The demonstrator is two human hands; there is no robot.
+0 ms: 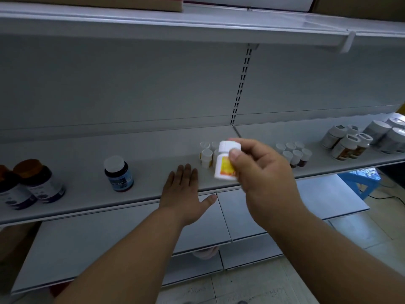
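In the head view, the right hand pinches a small white bottle with a yellow-orange label, thumb on the near side just under the cap and fingers curled round the far side. The bottle hangs in the air just above the shelf, close to upright with a slight lean, and touches nothing but the hand. It sits in front of a group of like bottles that stand in short rows near the middle of the shelf. The left hand lies flat on the shelf's front edge, fingers straight and pressed together, thumb spread out over the lip. It holds nothing and is just left of the held bottle. Further right stand a second group of small capped bottles and some larger jars. To the left are a dark blue bottle and brown-capped bottles, well apart from the work. The step in hand looks like stocking: adding this bottle to the white group. The next move likely calls for lowering it straight down onto bare shelf at the front of that group, label outward, base flat before the pinch loosens. The fingers on the far side need to clear the row behind, since a brush there could tip those light bottles.
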